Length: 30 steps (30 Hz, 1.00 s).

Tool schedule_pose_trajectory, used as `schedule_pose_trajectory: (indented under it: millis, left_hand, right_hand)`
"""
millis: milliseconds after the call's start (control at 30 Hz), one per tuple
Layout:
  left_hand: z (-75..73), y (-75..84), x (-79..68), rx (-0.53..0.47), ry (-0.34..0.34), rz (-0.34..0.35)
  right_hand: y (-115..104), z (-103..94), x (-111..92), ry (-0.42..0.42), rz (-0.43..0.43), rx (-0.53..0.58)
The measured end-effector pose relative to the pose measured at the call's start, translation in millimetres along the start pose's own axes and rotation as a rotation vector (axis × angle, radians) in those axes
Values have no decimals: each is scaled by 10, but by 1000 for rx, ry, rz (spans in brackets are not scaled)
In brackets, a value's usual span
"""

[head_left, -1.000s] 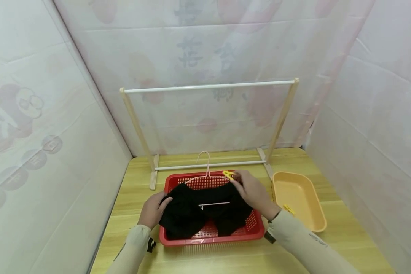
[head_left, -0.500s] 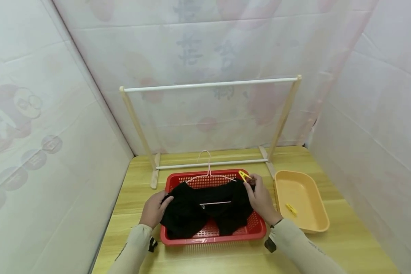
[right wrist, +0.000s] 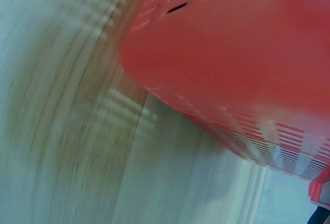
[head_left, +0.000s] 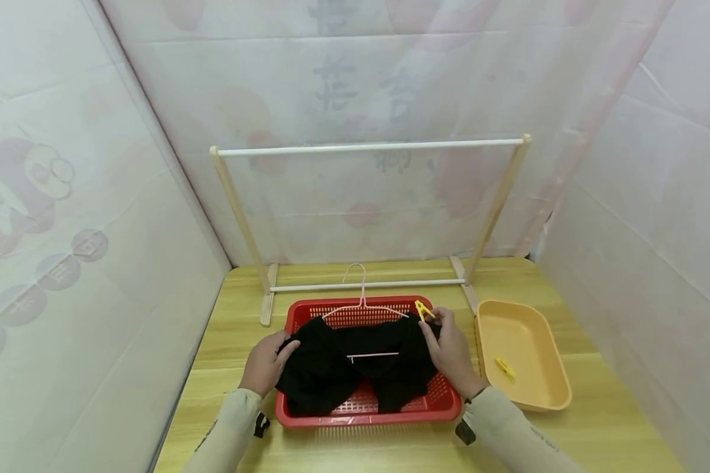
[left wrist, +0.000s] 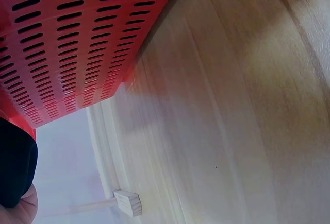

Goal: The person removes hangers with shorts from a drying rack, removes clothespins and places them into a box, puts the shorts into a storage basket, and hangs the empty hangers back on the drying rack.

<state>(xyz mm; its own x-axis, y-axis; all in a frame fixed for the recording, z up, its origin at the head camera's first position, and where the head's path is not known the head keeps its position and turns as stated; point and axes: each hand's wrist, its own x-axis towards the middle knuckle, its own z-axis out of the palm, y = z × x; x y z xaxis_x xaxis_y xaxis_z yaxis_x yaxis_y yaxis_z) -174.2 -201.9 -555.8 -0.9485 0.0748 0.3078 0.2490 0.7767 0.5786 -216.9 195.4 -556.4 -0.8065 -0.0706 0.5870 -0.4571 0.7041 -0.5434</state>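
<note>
In the head view, a black garment [head_left: 316, 374] hangs on a pale pink hanger [head_left: 363, 303] and lies over a red basket [head_left: 367, 419]. My left hand [head_left: 265, 361] grips the garment's left edge, thumb on top. At the garment's right shoulder, my right hand [head_left: 454, 351] pinches a yellow clothespin [head_left: 423, 311] between thumb and fingers, close to the hanger's right end. Whether the clothespin touches the cloth I cannot tell. The left wrist view catches part of the black garment [left wrist: 15, 162] at the fingertips, beside the basket's slotted side [left wrist: 72, 44].
Behind the basket stands a wooden rack with a white top bar [head_left: 367, 148] and a lower bar [head_left: 414, 284]. A yellow tray [head_left: 535, 355] sits to the right, with another yellow clothespin [head_left: 505, 369] in it. Printed cloth walls [head_left: 633, 217] enclose the table [head_left: 213, 368].
My right hand has moved right and slightly down with the clothespin, from over the hanger's right arm to the garment's right shoulder. My left hand keeps its grip in place.
</note>
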Motion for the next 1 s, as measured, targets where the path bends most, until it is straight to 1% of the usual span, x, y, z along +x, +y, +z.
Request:
schedule_pose_trajectory:
  millis: [133, 300, 467, 667, 1000]
  left_hand:
    - [-10, 1, -7, 12, -7, -5]
    - [-5, 4, -7, 32, 12, -2]
    - [-4, 18, -2, 51, 19, 7]
    - [-7, 29, 4, 43, 19, -6]
    - [35, -21, -10, 49, 33, -4]
  right_hand:
    - [-5, 19, -31, 25, 36, 3]
    - [-22, 21, -23, 26, 77, 15]
    - [-34, 16, -18, 23, 88, 9]
    - [-24, 17, -29, 24, 112, 16]
    - [12, 33, -42, 9, 116, 9]
